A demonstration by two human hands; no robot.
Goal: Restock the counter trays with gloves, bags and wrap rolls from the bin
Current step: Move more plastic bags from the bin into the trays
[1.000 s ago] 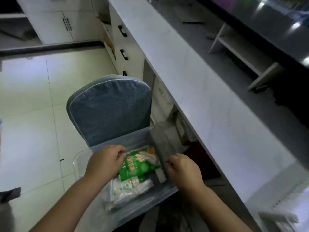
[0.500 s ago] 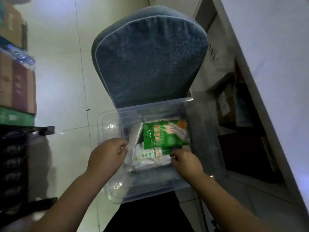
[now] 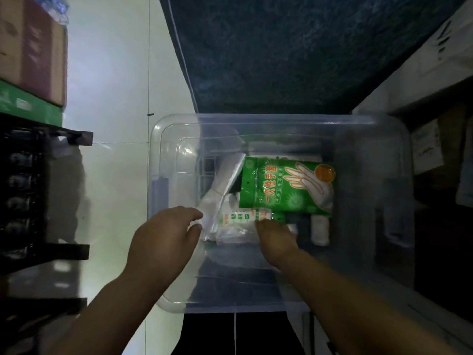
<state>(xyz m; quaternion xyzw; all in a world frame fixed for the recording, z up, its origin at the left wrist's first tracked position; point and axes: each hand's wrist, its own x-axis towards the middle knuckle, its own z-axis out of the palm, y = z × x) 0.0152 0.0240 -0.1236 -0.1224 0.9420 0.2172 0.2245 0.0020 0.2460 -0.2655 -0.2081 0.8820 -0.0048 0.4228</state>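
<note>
The clear plastic bin [image 3: 407, 175] sits in the middle of the view on the seat of a chair whose blue-grey cushion [image 3: 281, 52] rises at the far side. Inside the bin, a green glove packet [image 3: 284, 185] printed with a white hand lies flat towards the right of centre. Its near edge overlaps a white packet with a green label [image 3: 236, 222]. To the left of both, a clear plastic pouch [image 3: 224, 185] leans on a slant from far to near. A small white roll [image 3: 320, 229] lies at the near right, just beside the green packet's near corner.

The left hand [image 3: 166, 234] reaches over the bin's left wall, thumb and forefinger closed narrowly on the near end of the clear plastic pouch. The right hand [image 3: 277, 239] is down inside the bin with its fingers curled onto the near edge of the white packet. Its fingertips are hidden, so I cannot tell whether it grips.

Pale floor tiles [image 3: 110, 85] lie to the left of the chair. Stacked cardboard boxes [image 3: 33, 47] stand at the far left above a dark rack [image 3: 23, 188], and dim boxes [image 3: 427, 147] sit in shadow to the right
</note>
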